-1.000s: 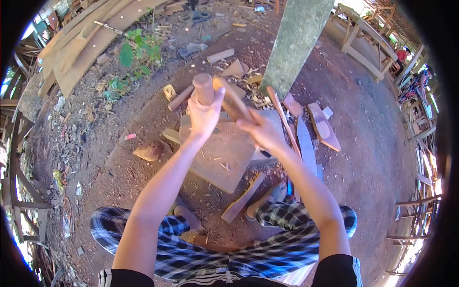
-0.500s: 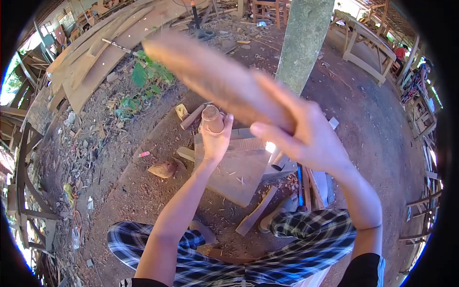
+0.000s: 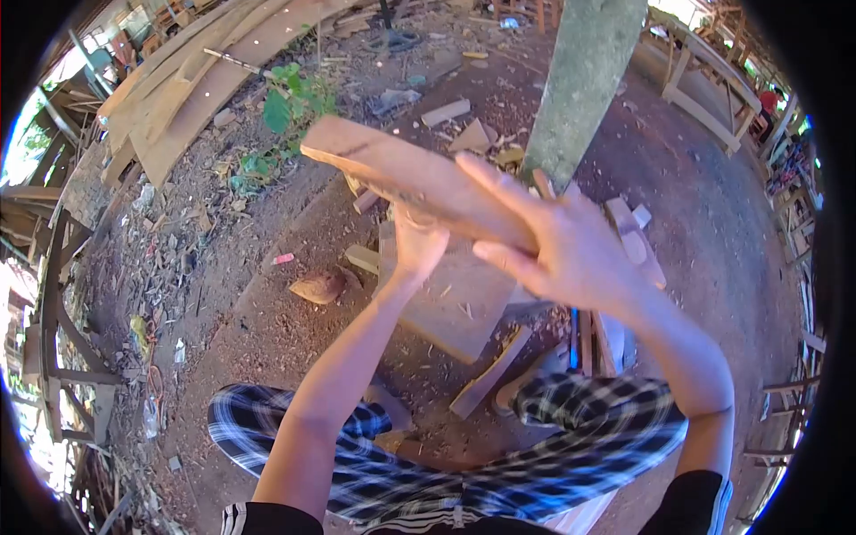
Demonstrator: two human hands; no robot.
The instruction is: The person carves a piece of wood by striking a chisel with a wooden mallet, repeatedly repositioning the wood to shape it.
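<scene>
A thick, long piece of wood is gripped at its near right end by my right hand, thumb below and fingers along its top. Its far end points up and left, passing over my left hand. The left fingers are closed, and the round-topped wooden handle they held upright half a second ago is now hidden behind the wood. Below both hands stands a flat wooden work block, with a few shavings on its top.
A carved wooden piece lies on the ground left of the block, and a wood offcut lies in front of it. A mossy post rises beyond. Large boards lie at far left, beside a small green plant.
The long piece of wood has come down from its raised, blurred swing and now covers the top of the handle in my left hand. The view has shifted slightly.
</scene>
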